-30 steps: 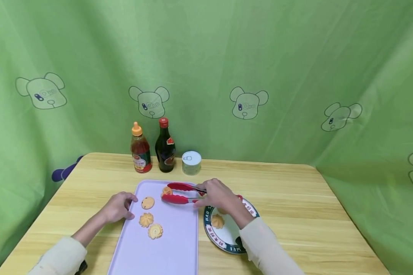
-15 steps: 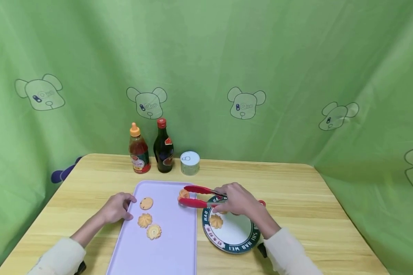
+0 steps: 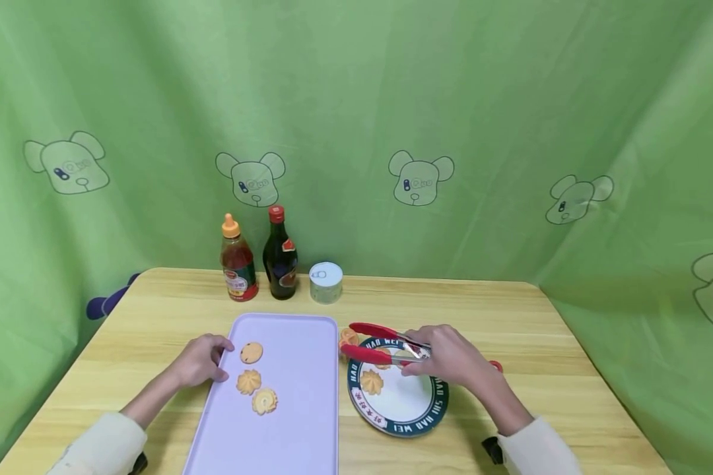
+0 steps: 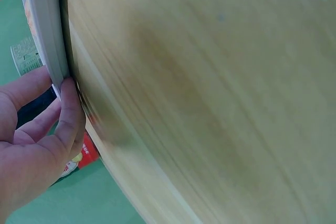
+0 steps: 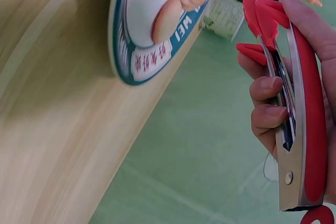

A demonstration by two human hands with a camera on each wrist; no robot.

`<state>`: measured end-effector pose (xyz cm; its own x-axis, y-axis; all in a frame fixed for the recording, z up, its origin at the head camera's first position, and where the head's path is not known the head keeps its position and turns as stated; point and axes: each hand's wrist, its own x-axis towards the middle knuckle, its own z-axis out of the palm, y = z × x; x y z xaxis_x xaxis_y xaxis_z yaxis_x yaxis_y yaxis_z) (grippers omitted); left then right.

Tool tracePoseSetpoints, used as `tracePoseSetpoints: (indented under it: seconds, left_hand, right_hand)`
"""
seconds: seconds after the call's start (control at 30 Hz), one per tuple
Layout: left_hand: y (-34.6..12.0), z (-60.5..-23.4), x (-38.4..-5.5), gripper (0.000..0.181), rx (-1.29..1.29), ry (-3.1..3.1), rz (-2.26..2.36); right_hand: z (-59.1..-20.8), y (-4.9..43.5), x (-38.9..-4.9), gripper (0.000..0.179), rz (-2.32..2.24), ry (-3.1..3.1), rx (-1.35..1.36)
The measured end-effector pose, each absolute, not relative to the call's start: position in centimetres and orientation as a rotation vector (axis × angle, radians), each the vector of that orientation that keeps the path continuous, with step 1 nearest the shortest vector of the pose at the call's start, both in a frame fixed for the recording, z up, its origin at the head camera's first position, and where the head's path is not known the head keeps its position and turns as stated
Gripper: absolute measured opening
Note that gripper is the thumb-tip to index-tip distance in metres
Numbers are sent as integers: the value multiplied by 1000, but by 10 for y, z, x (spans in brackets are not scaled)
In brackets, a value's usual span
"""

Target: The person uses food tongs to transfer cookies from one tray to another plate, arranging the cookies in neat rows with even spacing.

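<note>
My left hand [image 3: 202, 359] holds the left edge of a lilac tray [image 3: 300, 422], thumb and fingers pinching the rim [image 4: 44, 24] in the left wrist view. On the tray lie a speckled round cookie [image 3: 251, 353] and two fluted cookies, one plain [image 3: 249, 381], one with a pale centre [image 3: 265, 401]. In my right hand [image 3: 451, 356] are red-and-metal tongs [image 5: 314, 129], gripped around their arms. Their red tips pinch a swirled cookie [image 3: 348, 337] over the gap between tray and plate. A green-rimmed plate [image 3: 407, 406] under the tongs bears a fluted cookie [image 3: 371, 382] and others partly hidden.
At the back of the wooden table [image 3: 481, 316] stand a sauce bottle with an orange cap [image 3: 237, 264], a dark bottle with a red cap [image 3: 281, 260] and a tin can [image 3: 326, 284]. A green curtain [image 3: 344, 99] hangs behind them.
The right hand has moved right with the tongs, carrying the swirled cookie from the tray past its right edge to the plate's side. The left hand stays on the tray's edge.
</note>
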<state>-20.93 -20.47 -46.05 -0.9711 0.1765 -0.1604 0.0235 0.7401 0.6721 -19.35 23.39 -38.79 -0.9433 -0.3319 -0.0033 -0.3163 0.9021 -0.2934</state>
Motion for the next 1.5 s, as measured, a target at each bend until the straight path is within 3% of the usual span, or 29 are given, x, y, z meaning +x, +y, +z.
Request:
tracePoseSetpoints:
  seconds: [0.37,0.7,0.97,1.5]
  left_hand:
    - [-205,-462,-209,50,160,2730,1057]
    - [-205,-462,-211,50,167,2723,1058]
    - [-205,-461,-210,49,158,2713,1056]
    - [-205,-460,-209,49,166,2719,1054]
  right_hand:
    - [-380,267,-171,76,-438,3005,-472]
    - [-388,291,-151,67,-419,3005,-419]
    - [-393,295,-142,73,-421,2947,-294]
    - [-400,300,-136,71,-412,2924,-303]
